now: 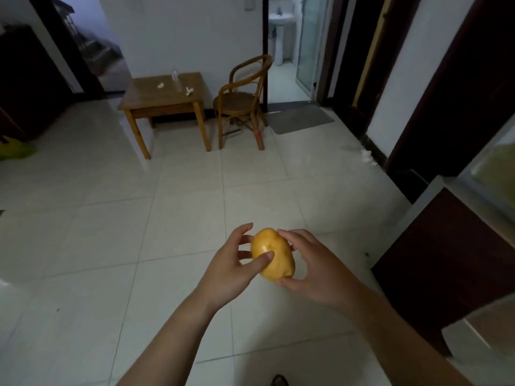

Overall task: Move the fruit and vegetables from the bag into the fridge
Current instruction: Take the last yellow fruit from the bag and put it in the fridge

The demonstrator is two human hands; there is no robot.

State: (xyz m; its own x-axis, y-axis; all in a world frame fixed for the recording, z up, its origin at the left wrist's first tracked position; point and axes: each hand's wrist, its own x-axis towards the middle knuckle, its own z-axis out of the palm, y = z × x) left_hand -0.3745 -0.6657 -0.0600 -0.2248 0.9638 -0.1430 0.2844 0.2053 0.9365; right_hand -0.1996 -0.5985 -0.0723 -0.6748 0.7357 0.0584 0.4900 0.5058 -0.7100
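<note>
A yellow mango (274,253) is held in front of me above the tiled floor, between both hands. My left hand (234,263) grips its left side, thumb pressed on the front and fingers curled behind. My right hand (309,263) cups its right side, with fingertips over the top and thumb under the bottom. At the right edge stands the fridge (434,246), dark red with a pale open door edge; its inside is blurred. A green-yellow bag (14,149) lies at the far left edge, mostly out of view.
A small wooden table (164,100) with a clear bottle and scraps stands at the back wall. Beside it is a rattan chair (242,98). A grey mat (301,118) lies before a bathroom doorway. Pale floor tiles spread between me and the furniture.
</note>
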